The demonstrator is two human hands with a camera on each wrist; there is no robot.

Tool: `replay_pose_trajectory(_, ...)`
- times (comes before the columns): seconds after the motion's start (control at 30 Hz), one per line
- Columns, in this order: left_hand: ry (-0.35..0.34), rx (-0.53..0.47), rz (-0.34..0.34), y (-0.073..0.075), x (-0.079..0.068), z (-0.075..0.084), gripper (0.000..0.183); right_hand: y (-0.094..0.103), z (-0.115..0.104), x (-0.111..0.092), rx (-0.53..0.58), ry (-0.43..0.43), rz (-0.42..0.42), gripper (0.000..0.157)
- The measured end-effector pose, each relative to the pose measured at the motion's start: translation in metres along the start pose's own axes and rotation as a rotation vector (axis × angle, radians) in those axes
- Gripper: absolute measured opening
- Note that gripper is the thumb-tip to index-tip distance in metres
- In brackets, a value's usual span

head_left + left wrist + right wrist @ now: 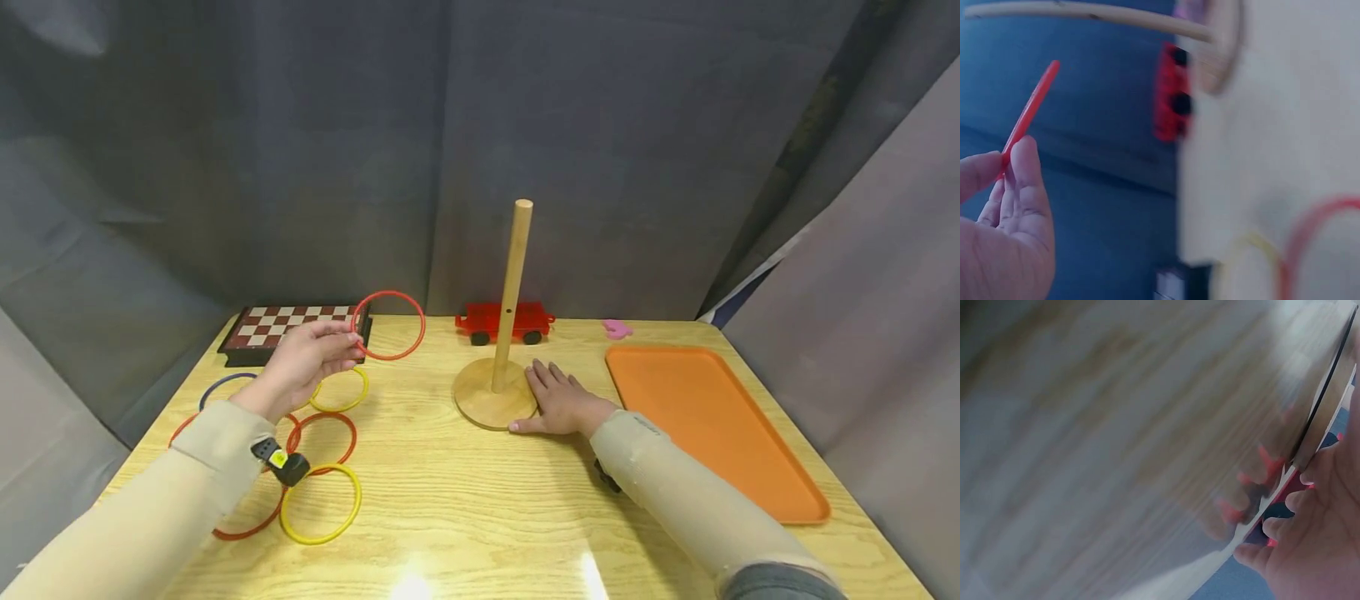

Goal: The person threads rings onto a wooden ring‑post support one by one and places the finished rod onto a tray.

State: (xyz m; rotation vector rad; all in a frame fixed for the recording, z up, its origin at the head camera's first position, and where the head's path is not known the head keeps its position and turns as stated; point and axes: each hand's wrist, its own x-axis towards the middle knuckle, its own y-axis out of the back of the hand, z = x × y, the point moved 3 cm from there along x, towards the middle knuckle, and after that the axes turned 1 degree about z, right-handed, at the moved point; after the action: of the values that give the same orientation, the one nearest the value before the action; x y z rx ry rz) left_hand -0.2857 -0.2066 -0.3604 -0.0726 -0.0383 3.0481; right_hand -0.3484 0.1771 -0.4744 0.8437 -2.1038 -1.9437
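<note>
Red ring (423,321) is up in the air, left of the wooden stand (513,292) and well apart from it. The left hand (303,365) has a narrow grip on its left side, thumb against fingers; a pinch there, I'd say, leaves most of the opening free. Across from it, the right hand (562,402) has a wide grip, its fingers spread and touching the right edge of the round base (476,398), probably to stop the upright stand shifting.

Nearest the person, the worktop (450,517) shows pale wood grain that catches the light. At its left, loose rings crowd under the arm, perhaps gathered within that hand's reach: a yellow ring (358,497) and some red rings (355,437) overlapping, a blue ring (225,381) partly hidden. An orange tray (705,425) lies on the right. Along the far edge sit a checkered board (277,327), a red wagon (536,317) just behind the stand, and a small pink piece (617,329) I can't identify. Beyond, a grey curtain (337,150) hangs, with paler cloth (862,375) closing off the right.
</note>
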Motion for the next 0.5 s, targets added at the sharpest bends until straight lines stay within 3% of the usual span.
replay_pose_trajectory(0.3, -0.135, -0.237, -0.054, -0.062, 0.023, 0.099, 0.008, 0.003, -0.005, -0.001, -0.034, -0.01, 0.026, 0.116)
replay_pose_trajectory(0.43, -0.177, -0.349, -0.112, -0.098, 0.031, 0.131, 0.01, 0.001, -0.004, -0.001, -0.027, -0.024, 0.02, 0.116)
replay_pose_trajectory(0.5, -0.176, -0.354, -0.122, -0.114, 0.036, 0.14, 0.01, 0.0, -0.004, 0.0, -0.025, -0.027, 0.017, 0.117)
